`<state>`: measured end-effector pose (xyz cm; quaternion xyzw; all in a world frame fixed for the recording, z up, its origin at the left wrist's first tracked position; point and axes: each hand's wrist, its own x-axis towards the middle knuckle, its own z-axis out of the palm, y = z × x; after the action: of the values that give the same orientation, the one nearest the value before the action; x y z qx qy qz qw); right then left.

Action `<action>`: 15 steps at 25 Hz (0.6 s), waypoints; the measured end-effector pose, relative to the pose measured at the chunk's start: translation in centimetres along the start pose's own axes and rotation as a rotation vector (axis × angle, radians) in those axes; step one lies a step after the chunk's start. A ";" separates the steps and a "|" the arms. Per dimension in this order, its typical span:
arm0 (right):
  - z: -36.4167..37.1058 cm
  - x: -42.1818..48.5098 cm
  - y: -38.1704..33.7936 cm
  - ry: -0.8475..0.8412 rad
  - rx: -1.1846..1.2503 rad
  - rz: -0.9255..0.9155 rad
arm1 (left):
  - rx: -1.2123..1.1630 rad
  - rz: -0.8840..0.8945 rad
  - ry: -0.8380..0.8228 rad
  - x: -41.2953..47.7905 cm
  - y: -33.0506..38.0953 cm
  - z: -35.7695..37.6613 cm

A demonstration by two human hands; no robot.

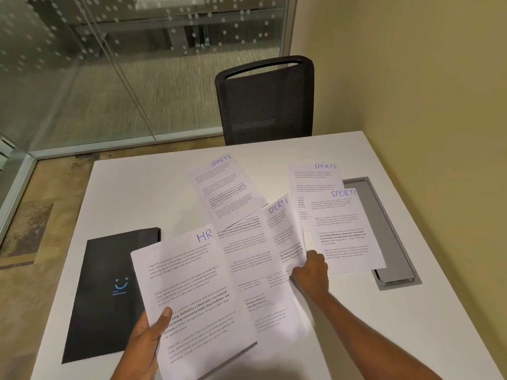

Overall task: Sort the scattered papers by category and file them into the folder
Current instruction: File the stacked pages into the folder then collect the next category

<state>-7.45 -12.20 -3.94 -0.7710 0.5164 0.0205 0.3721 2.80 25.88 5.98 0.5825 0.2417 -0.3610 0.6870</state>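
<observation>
My left hand [146, 342] holds a printed sheet marked "HR" [192, 294] above the table's front, thumb on its lower left edge. My right hand [311, 270] pinches the lower edge of a curled sheet marked "SPORTS" [285, 234], lifting it off the pile. Under it lie more printed sheets, one turned upside down [244, 242]. Another "SPORTS" sheet [222, 185] lies flat further back. Two overlapping "SPORTS" sheets [345, 229] lie at the right. A closed black folder [107, 292] with a blue smile logo lies flat at the left, partly under the "HR" sheet.
The white table [137, 187] has a grey cable hatch [389, 242] at the right, partly under the papers. A black mesh chair [266, 100] stands behind the far edge. A yellow wall runs along the right; a glass partition is at the left.
</observation>
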 end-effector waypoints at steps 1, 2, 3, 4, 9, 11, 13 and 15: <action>-0.5 0.2 0.0 -0.023 0.041 0.021 | -0.004 -0.005 0.001 0.1 0.0 -0.1; -1.1 0.4 0.1 -0.050 0.071 0.037 | -0.009 -0.011 0.005 0.2 -0.1 -0.2; -1.7 0.6 0.2 -0.071 0.083 0.045 | -0.015 -0.016 0.009 0.4 -0.1 -0.3; -2.4 0.9 0.3 -0.079 0.074 0.048 | -0.019 -0.018 0.015 0.4 -0.2 -0.3; -6.6 3.7 2.6 0.017 0.092 0.102 | -0.027 -0.024 0.031 0.6 -0.3 -0.5; -8.4 4.7 4.2 0.095 0.099 0.125 | -0.030 -0.030 0.044 0.7 -0.3 -0.7; -10.2 5.7 5.9 0.163 0.060 0.147 | -0.036 -0.037 0.052 0.8 -0.4 -0.8; -11.5 6.6 7.3 0.185 0.045 0.188 | -0.036 -0.044 0.053 0.8 -0.3 -0.9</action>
<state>-14.36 -25.61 -2.42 -0.7092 0.6189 -0.0274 0.3364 3.11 26.53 4.98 0.5739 0.2791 -0.3559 0.6827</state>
